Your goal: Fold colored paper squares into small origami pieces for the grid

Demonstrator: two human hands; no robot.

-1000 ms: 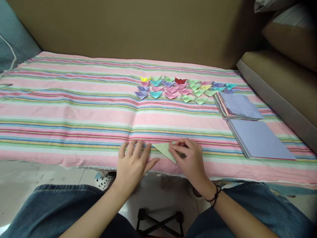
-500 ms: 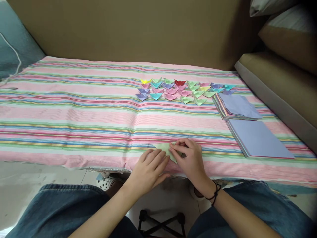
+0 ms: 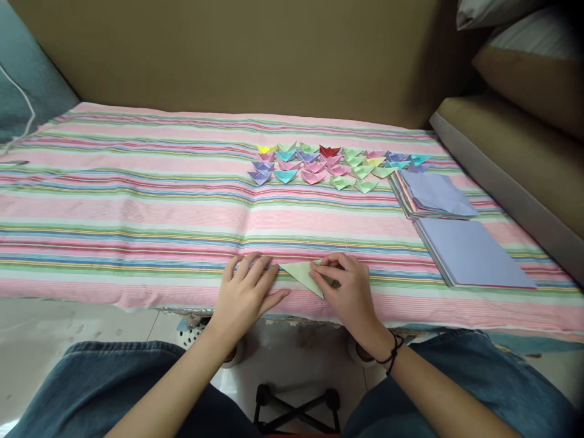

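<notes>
A light green folded paper triangle (image 3: 302,273) lies on the striped cloth (image 3: 137,207) near the front edge. My right hand (image 3: 349,291) presses down on the triangle's right part with bent fingers. My left hand (image 3: 246,292) lies flat on the cloth just left of the paper, fingers spread, its fingertips near the triangle's left tip. Farther back sit several small folded paper boats (image 3: 328,164) in many colours, set in rows.
Two stacks of square paper with lilac top sheets lie at the right: a near stack (image 3: 469,252) and a far stack (image 3: 435,193). A brown cushion (image 3: 511,152) borders the right side. A black stand (image 3: 294,407) is on the floor between my knees.
My left hand slid right onto the green paper half a second ago, then drew back left to lie flat beside it. My right hand has stayed on the paper.
</notes>
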